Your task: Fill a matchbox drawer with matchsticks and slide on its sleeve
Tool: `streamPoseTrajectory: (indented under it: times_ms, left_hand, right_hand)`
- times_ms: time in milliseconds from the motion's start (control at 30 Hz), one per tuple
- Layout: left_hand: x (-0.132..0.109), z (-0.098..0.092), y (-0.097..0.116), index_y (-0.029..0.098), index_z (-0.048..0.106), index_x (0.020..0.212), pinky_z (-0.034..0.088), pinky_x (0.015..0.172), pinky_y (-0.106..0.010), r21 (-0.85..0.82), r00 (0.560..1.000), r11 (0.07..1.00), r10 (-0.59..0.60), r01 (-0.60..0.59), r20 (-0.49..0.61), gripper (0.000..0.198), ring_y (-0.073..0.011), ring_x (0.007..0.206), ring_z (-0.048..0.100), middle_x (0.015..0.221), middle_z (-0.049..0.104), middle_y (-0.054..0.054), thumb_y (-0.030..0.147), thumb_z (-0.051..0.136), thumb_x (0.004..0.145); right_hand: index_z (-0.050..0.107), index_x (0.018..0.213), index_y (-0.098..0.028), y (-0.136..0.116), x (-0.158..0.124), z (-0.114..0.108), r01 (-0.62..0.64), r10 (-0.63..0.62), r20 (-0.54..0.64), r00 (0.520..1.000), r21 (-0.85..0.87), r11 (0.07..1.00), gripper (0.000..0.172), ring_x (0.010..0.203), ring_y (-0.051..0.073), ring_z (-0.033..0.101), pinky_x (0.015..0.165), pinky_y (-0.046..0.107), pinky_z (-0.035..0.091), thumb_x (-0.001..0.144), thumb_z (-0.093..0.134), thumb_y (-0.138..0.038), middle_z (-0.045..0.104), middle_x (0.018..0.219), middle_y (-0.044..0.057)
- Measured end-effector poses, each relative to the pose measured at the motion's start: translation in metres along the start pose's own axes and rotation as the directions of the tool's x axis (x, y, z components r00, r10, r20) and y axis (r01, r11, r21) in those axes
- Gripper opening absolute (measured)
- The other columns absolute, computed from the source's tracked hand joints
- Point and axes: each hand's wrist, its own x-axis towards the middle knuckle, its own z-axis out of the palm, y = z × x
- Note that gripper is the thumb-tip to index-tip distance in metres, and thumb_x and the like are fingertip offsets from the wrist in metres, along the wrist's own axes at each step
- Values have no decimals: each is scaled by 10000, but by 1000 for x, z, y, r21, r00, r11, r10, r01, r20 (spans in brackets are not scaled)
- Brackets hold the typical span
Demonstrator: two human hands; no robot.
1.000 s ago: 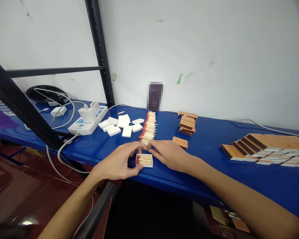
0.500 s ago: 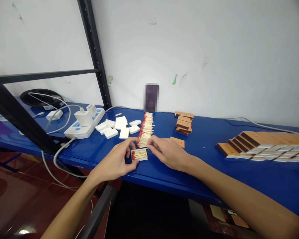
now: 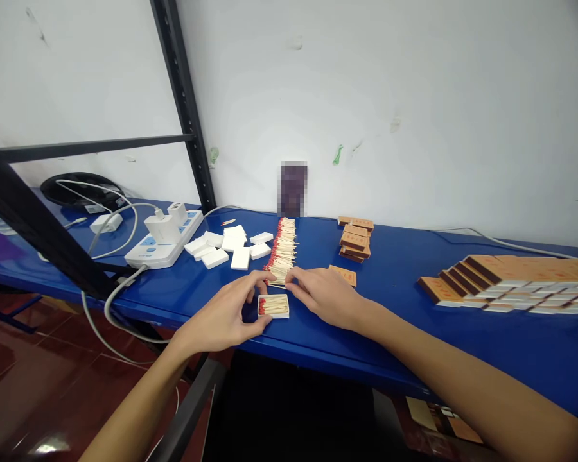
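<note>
A small white matchbox tray [image 3: 273,314] filled with red-headed matches lies near the table's front edge. My left hand [image 3: 226,311] curves around its left end, thumb at the tray's near corner. Its forefinger reaches the red heads at the near end of a long row of matches [image 3: 284,247]; thumb and forefinger are apart. My right hand [image 3: 325,292] is at the plain stick ends of the same row, thumb and forefinger pinched together on matches there. How many it grips is hidden.
Several white trays [image 3: 215,258] lie to the left, by a power strip [image 3: 166,240] with cables. Orange matchbox sleeves [image 3: 355,240] are piled behind my right hand, one sleeve [image 3: 344,274] nearer it. Stacked matchboxes [image 3: 515,279] stand at right. A black shelf post [image 3: 185,96] rises at left.
The filled tray has slid slightly right and toward me. The left forefinger has moved slightly nearer the match heads. My right hand has hardly moved.
</note>
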Motion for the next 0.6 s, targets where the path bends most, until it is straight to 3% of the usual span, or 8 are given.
streamPoseTrajectory:
  times_ms: [200,367,600]
  left_hand:
    - [0,1,-1,259,457,1266,445,751,-271,-5,999,1000,28,-28,23,518,-139,778,510,973,588,5,222,629,779]
    - [2,4,-3,258,431,1281,438,717,-263,-5,997,999,-47,47,-60,511,-132,747,506,929,579,9,240,615,804]
    - [2,5,-5,261,413,1300,438,741,-271,-14,996,999,-45,44,-77,526,-135,766,507,956,582,3,233,609,813]
  right_hand:
    - [569,978,-191,-2,1,4,-3,3,8,1000,-31,1000,185,727,178,604,591,274,267,988,411,-288,663,776,30]
    - [536,993,-195,-2,-1,2,-19,19,-54,998,-4,1000,172,614,152,546,555,267,237,990,402,-303,615,689,-4]
    - [546,1000,-184,-12,-5,-2,92,-92,-3,996,62,994,167,616,148,538,576,255,266,987,412,-283,595,671,-7]
